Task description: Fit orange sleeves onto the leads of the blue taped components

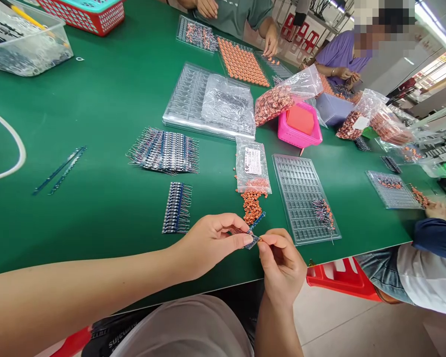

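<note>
My left hand (213, 243) is closed around a narrow blue circuit board strip (258, 221) with small parts along it, near the table's front edge. At the strip's right end, my right hand (284, 263) pinches a tiny orange piece, mostly covered by the fingertips. Just beyond my hands lies a heap of small orange pieces (251, 207), spilling from a labelled clear plastic bag (248, 166). To the left are a circuit board panel with wire leads (177, 208) and a fanned stack of similar panels (167, 151).
Right of my hands lies a clear slotted tray (297, 193) with wired orange parts (324, 215). Farther back are stacked clear trays (186, 99), a pink basket (299, 139) and a bag of copper-coloured parts (275, 101). Two thin blue strips (61, 168) lie left. Co-workers' hands (270, 42) work across the table.
</note>
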### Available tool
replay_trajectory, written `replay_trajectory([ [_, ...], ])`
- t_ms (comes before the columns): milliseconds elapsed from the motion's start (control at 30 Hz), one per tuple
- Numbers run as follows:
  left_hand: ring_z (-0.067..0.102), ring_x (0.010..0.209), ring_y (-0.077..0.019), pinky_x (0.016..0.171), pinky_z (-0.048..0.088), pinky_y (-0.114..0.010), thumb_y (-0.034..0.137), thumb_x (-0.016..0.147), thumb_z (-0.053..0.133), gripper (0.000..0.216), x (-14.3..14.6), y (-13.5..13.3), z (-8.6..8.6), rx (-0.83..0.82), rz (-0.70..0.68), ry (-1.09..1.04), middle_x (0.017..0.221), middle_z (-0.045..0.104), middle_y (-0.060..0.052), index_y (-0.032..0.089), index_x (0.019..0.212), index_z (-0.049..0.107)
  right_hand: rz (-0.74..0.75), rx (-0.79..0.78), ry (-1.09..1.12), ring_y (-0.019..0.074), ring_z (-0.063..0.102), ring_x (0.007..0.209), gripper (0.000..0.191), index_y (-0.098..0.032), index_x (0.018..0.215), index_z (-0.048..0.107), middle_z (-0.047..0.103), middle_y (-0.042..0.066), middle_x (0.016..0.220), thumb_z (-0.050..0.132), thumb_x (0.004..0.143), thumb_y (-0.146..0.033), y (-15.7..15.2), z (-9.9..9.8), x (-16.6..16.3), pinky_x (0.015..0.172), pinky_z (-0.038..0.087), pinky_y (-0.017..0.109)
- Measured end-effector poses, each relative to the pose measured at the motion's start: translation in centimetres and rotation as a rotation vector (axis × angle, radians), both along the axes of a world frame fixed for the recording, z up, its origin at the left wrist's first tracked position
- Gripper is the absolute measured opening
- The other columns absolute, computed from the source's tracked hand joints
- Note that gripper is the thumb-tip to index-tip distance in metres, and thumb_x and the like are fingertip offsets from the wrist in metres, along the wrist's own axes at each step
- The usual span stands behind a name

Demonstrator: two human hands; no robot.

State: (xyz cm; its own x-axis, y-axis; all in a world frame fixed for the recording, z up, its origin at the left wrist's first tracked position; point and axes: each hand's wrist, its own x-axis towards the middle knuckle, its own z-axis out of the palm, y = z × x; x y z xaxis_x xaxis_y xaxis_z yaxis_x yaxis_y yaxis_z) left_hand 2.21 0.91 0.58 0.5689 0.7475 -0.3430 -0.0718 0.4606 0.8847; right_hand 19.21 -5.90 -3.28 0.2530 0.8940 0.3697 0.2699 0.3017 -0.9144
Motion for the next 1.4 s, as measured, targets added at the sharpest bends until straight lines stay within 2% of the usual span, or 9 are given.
replay_trajectory([
  [433,0.061,0.08,-0.0146,0.079,0.048,-0.029,0.032,0.08,0.071,0.016,-0.1,0.0,0.2,0.056,-0.02,0.047,0.082,0.066,0.0,0.017,0.084,0.068,0.043,-0.007,0.041,0.0146,0.057,0.077,0.021,-0.026,0.098,0.073,0.061,0.001,0.085,0.068,0.087,-0.007,0.0,0.1,0.1,0.057,0.043,0.025],
  [567,0.059,0.074,-0.0137,0.073,0.047,-0.027,0.033,0.082,0.069,0.017,-0.2,0.0,0.5,0.126,-0.051,0.108,0.08,0.065,0.001,0.017,0.085,0.069,0.087,-0.04,0.071,0.0137,0.055,0.072,0.02,-0.026,0.098,0.073,0.059,0.001,0.084,0.068,0.088,-0.009,0.0,0.0,0.4,0.052,0.039,0.024],
  [700,0.061,0.074,-0.0144,0.071,0.048,-0.026,0.032,0.083,0.067,0.015,-0.4,0.1,0.8,0.188,-0.083,0.149,0.078,0.067,0.001,0.017,0.085,0.069,0.152,-0.083,0.138,0.0138,0.054,0.073,0.016,-0.026,0.096,0.072,0.057,0.001,0.083,0.069,0.088,-0.012,0.1,0.0,0.8,0.055,0.039,0.025],
  [933,0.066,0.074,-0.0174,0.07,0.05,-0.028,0.034,0.084,0.065,0.018,-0.5,0.2,0.7,0.171,-0.125,0.157,0.077,0.07,-0.001,0.016,0.086,0.068,0.226,-0.141,0.185,0.0137,0.052,0.072,0.009,-0.024,0.094,0.072,0.055,0.0,0.08,0.068,0.09,-0.017,0.3,0.1,1.2,0.059,0.04,0.026],
  [1233,0.062,0.069,-0.016,0.066,0.047,-0.026,0.037,0.083,0.066,0.02,-0.6,0.1,1.0,0.196,-0.104,0.175,0.074,0.069,-0.001,0.017,0.083,0.069,0.2,-0.119,0.144,0.0148,0.051,0.07,0.006,-0.023,0.093,0.071,0.053,0.001,0.075,0.068,0.089,-0.019,0.5,0.2,1.1,0.054,0.037,0.025],
  [1400,0.061,0.067,-0.0157,0.062,0.046,-0.025,0.036,0.082,0.067,0.019,-0.6,0.0,1.0,0.15,-0.099,0.156,0.072,0.069,0.0,0.017,0.081,0.068,0.194,-0.115,0.119,0.0146,0.052,0.067,0.003,-0.023,0.091,0.07,0.053,0.0,0.075,0.068,0.089,-0.022,0.5,0.2,1.2,0.053,0.037,0.025],
])
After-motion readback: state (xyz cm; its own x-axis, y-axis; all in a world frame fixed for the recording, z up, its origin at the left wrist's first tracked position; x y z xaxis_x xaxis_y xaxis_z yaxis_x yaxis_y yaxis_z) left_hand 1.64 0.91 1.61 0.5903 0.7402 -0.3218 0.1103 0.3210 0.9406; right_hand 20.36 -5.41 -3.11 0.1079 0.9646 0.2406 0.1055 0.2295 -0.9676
